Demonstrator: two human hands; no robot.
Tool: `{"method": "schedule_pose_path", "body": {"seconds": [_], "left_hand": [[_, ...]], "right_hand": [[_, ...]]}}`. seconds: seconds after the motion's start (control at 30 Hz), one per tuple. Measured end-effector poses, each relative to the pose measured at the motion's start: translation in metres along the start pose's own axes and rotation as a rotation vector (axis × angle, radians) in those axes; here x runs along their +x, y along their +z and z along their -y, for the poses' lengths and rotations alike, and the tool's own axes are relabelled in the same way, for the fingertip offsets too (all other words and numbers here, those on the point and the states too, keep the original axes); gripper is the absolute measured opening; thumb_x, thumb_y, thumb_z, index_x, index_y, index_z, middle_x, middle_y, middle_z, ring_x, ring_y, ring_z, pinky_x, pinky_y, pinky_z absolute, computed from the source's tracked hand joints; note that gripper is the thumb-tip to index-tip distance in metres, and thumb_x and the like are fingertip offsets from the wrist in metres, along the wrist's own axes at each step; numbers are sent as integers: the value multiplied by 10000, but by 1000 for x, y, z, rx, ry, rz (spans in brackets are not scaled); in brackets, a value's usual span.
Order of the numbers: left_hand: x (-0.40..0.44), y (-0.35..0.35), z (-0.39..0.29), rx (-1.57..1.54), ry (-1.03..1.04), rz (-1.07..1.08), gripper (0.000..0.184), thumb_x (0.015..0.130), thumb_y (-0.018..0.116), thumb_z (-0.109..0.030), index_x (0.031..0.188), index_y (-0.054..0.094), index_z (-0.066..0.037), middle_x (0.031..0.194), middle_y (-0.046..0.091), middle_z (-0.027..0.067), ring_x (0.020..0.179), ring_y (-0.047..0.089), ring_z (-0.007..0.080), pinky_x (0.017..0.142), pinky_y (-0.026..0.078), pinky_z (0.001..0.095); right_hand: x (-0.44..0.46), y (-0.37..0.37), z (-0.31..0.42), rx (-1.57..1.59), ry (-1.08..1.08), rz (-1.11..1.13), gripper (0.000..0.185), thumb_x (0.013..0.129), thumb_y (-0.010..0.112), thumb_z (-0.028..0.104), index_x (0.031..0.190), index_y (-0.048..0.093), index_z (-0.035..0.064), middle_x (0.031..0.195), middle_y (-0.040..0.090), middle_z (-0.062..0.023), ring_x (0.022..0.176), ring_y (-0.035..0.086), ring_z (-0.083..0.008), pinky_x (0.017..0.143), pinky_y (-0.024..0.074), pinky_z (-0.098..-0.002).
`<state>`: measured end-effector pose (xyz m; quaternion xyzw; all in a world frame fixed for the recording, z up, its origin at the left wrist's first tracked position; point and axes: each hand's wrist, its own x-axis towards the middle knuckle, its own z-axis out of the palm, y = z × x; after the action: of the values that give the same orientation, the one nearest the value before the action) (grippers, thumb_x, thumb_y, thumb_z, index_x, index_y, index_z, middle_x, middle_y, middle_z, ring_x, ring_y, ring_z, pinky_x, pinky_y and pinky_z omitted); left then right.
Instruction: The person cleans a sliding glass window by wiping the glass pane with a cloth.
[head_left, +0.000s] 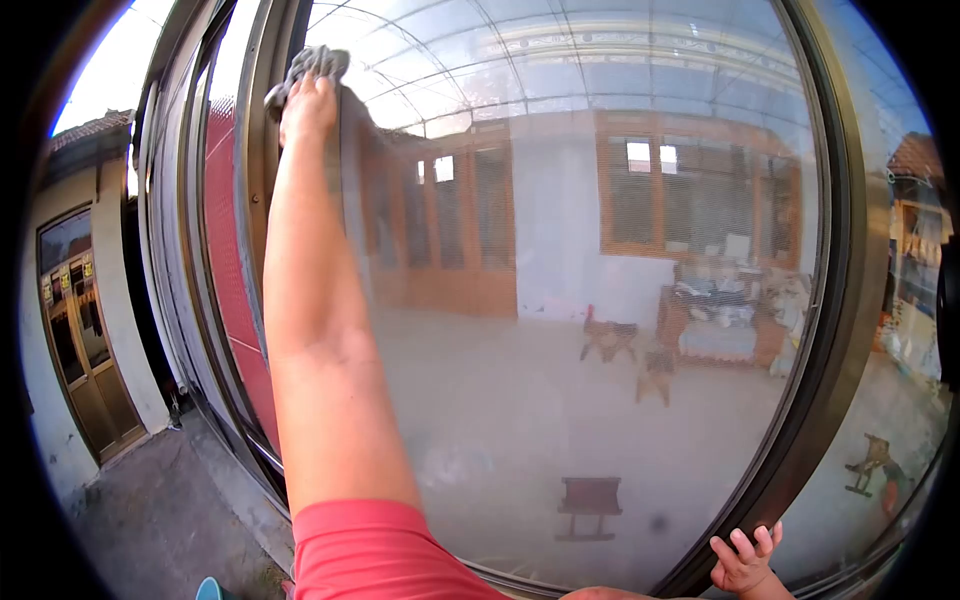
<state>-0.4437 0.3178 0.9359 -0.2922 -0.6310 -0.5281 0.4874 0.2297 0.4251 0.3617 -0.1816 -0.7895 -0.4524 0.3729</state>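
High at the upper left, my left hand [311, 105] presses a bunched grey cloth [318, 66] against the edge of a large glass pane [450, 400], beside its dark metal frame. My left arm is stretched up across the pane, with a pink sleeve at its base. At the lower right, my right hand [742, 563] rests at the right-hand metal frame [850, 230], fingers apart and no object in them.
The glass shows wooden windows, a small stool [588, 508] and a cluttered sofa-like seat [715, 325], seemingly reflected. A door [90, 350] stands at the left above grey ground. At the bottom left is the rim of a teal container [209, 589].
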Motion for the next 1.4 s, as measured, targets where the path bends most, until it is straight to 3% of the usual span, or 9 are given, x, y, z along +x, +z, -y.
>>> {"method": "schedule_pose_path", "body": {"seconds": [0.07, 0.3, 0.53, 0.77, 0.87, 1.0, 1.1, 1.23, 1.4], "left_hand": [[14, 9, 47, 197, 159, 3, 623, 947, 263, -422, 1456, 422, -99, 1513, 381, 158, 1393, 362, 308, 1135, 305, 429], [-30, 3, 28, 63, -57, 33, 604, 946, 283, -391, 1407, 473, -49, 1474, 421, 199, 1360, 398, 349, 1107, 331, 443], [-148, 1, -140, -292, 630, -169, 531, 960, 420, -339, 1387, 481, -29, 1481, 402, 213, 1383, 337, 403, 1171, 254, 435], [-333, -52, -194, -452, 1204, 168, 567, 840, 644, -229, 1382, 511, -130, 1341, 510, 153, 1334, 419, 373, 1113, 350, 439], [-263, -36, -165, -323, 845, 10, 494, 902, 588, -254, 1374, 516, -125, 1360, 524, 184, 1325, 442, 348, 1077, 390, 436], [-146, 13, -62, -236, 140, -122, 573, 997, 331, -379, 1412, 460, -5, 1519, 338, 232, 1433, 256, 372, 1192, 164, 425], [-163, 19, -83, -347, 189, -156, 565, 997, 360, -371, 1405, 460, 7, 1537, 306, 227, 1434, 242, 395, 1188, 175, 432], [-278, -20, -194, -371, 595, -30, 465, 986, 465, -257, 1394, 490, -36, 1538, 331, 180, 1431, 251, 404, 1161, 234, 464], [-462, -59, -245, -440, 1385, 360, 554, 771, 679, -187, 1318, 594, -185, 1438, 474, 67, 1366, 404, 310, 1123, 320, 430]], "right_hand": [[-2, -2, 1, -4, 15, 10, 355, 815, 471, 270, 1066, 711, 195, 1391, 433, -58, 1400, 236, -363, 1138, 150, -620], [9, -3, 1, 32, -2, -32, 364, 784, 482, 233, 1061, 711, 174, 1367, 455, -63, 1405, 238, -359, 1146, 151, -609], [9, 0, 4, 13, 32, -41, 364, 785, 497, 247, 1087, 695, 204, 1368, 462, -31, 1391, 259, -349, 1134, 171, -617], [10, -2, 3, 38, 39, -38, 340, 835, 491, 288, 1094, 700, 218, 1373, 468, -7, 1388, 264, -312, 1145, 167, -597], [13, -3, 3, 50, 54, -54, 341, 839, 498, 303, 1103, 701, 227, 1366, 487, 18, 1382, 276, -275, 1153, 158, -578], [9, 1, 4, 54, 85, -78, 359, 751, 563, 301, 1078, 704, 253, 1358, 491, 72, 1366, 296, -247, 1157, 162, -551], [11, 1, 5, 67, 123, -81, 366, 700, 599, 286, 1050, 703, 271, 1348, 493, 90, 1344, 312, -228, 1163, 158, -531], [11, 0, 4, 92, 146, -73, 372, 691, 609, 303, 1050, 704, 279, 1348, 489, 122, 1340, 309, -189, 1173, 135, -513], [9, 0, 3, 122, 138, -95, 382, 682, 628, 332, 1052, 707, 286, 1374, 482, 134, 1332, 319, -165, 1178, 135, -503]]}}
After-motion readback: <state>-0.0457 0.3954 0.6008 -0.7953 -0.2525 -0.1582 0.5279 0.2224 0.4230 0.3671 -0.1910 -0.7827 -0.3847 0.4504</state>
